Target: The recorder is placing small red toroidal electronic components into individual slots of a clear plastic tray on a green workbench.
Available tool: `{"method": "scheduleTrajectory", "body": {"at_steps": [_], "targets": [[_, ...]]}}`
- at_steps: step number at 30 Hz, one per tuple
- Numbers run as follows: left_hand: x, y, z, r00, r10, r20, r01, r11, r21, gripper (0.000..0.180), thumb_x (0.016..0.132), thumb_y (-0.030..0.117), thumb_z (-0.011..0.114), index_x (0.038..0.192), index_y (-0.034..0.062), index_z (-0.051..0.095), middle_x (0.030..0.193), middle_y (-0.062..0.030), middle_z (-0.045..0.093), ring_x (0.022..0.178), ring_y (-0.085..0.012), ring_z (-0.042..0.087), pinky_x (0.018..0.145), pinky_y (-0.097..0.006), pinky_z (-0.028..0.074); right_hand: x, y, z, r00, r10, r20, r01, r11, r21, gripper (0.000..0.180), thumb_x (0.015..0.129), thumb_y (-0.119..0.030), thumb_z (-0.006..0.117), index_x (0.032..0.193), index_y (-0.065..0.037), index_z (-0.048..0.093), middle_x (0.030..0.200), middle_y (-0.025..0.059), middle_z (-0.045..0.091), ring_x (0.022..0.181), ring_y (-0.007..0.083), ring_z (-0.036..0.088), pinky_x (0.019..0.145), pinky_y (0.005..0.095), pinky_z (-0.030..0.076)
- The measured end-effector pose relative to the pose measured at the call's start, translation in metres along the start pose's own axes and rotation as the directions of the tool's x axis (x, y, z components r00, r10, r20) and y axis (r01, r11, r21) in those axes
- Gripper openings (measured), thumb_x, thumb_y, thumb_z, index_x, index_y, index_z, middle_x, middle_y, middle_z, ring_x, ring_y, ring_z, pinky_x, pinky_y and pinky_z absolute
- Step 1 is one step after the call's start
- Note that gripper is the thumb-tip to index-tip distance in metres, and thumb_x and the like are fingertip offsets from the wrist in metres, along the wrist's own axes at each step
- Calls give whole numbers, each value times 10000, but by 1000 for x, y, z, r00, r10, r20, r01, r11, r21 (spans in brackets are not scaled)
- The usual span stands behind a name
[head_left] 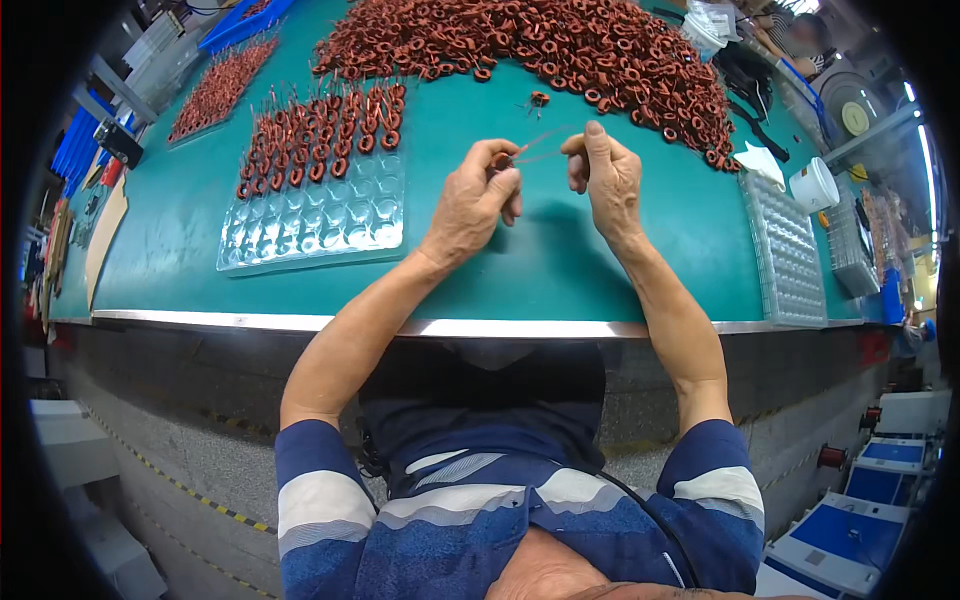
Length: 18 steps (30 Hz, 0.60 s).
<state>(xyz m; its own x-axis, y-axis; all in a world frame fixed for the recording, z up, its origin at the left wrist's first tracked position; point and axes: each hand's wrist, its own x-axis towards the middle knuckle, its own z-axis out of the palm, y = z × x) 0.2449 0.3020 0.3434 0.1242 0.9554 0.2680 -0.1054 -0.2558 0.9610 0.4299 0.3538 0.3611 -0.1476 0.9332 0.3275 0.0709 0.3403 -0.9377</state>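
My left hand (475, 205) pinches a small copper-wound ring coil (503, 161) between thumb and fingers above the green table (180, 220). The coil's thin wire leads (545, 145) stretch to my right hand (605, 175), whose thumb and forefinger grip their ends. A clear plastic blister tray (315, 205) lies left of my left hand, its far rows filled with coils and its near rows bare. A big heap of loose copper coils (540, 45) covers the table's far side.
A single loose coil (539, 99) lies just beyond my hands. A stack of clear trays (787, 250) and a white cup (813, 184) stand at the right. Another filled tray (220, 85) sits far left. The table's metal front edge (450, 327) runs below my forearms.
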Motion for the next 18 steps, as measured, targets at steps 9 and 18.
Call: {"method": "scheduleTrajectory", "body": {"at_steps": [9,18], "targets": [[-9,3,-5,1000,-13,-21,15,997,75,241,983,103,480,1190,-18,448,784,-45,533,655,-104,559,552,-238,473,-9,6,17,950,10,313,-53,990,127,361,976,-332,543,974,7,668,752,19,624,623,72,552,548,205,443],[-8,0,-7,999,15,28,-17,998,65,223,971,134,503,1138,-13,493,704,-42,549,571,-109,557,499,-242,448,-6,8,12,914,260,313,-354,886,298,360,958,-345,569,988,8,632,710,26,596,596,80,551,518,205,429]]}}
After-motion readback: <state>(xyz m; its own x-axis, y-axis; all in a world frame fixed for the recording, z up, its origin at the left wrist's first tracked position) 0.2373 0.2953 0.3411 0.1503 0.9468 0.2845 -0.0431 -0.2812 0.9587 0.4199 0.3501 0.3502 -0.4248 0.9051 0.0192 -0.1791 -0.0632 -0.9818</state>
